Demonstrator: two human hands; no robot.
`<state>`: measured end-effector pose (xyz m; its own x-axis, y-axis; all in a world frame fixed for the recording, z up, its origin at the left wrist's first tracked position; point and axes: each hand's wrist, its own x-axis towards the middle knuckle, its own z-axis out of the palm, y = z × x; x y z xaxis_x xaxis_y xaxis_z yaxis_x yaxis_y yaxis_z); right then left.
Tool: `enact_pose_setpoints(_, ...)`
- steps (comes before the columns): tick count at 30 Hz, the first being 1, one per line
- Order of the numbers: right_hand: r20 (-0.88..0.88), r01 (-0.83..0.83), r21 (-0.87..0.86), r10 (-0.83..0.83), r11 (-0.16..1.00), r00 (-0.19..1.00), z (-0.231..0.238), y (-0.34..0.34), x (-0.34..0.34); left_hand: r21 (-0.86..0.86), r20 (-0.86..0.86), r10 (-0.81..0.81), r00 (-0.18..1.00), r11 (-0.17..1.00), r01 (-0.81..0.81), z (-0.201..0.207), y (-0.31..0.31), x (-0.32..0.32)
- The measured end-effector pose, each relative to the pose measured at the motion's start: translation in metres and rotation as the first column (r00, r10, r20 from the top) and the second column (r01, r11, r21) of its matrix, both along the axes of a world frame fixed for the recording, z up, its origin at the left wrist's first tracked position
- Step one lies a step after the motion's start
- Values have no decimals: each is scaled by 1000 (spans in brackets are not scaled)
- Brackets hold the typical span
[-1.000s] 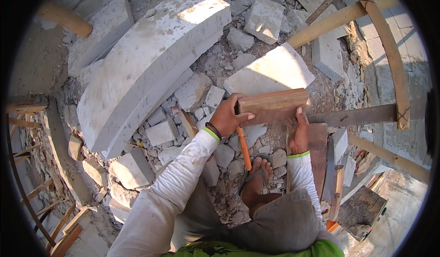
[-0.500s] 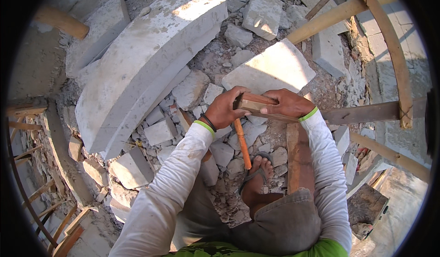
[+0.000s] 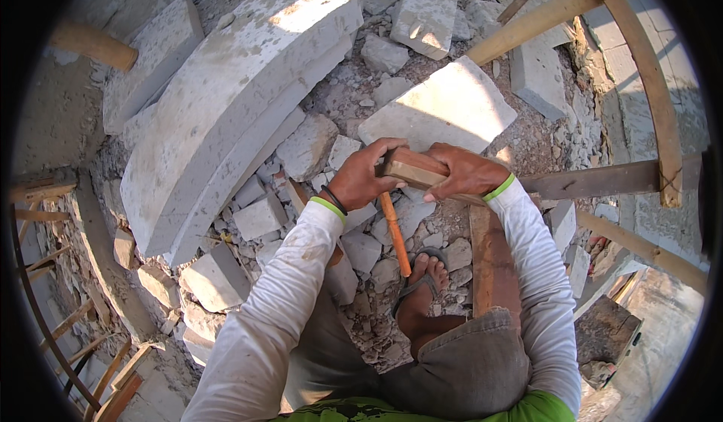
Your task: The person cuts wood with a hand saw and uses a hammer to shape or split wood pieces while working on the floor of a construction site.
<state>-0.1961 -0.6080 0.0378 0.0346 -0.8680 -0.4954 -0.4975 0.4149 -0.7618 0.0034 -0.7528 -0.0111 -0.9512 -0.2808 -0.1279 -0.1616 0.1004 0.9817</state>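
My left hand and my right hand both grip a short brown wooden block, held just above the rubble. An orange-handled tool hangs down from my left hand's side of the block, pointing toward my sandalled foot. Which hand holds the handle I cannot tell. A flat pale stone slab lies right behind the hands.
A long curved concrete piece lies to the left. Broken stone chunks cover the ground. A brown plank lies beside my foot. Wooden poles and beams cross at right. A wooden frame stands at far left.
My right hand has come off the plank at right and joined the left on the block. The block has been turned and drawn in closer between both hands.
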Motion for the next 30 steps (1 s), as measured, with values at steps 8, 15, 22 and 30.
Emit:
enact_pose_setpoints(8, -137, 62, 56, -54, 997, 989, 13, -6, -4, -28, 62, 52, 997, 998, -51, -8, 0, -2)
enact_pose_setpoints(15, -453, 378, -479, -592, 793, 667, -4, 61, -32, -99, 45, 230, 972, 969, -224, -20, 1, 0)
enact_pose_setpoints(22, 9, 837, -329, -885, 437, 465, -53, 71, -20, 394, 255, 437, 862, 767, -506, -19, 84, 9)
enact_pose_setpoints(30, -341, 625, -388, -736, 677, 585, -47, 2, -26, 309, 476, 436, 764, 730, -609, -3, 115, 4)
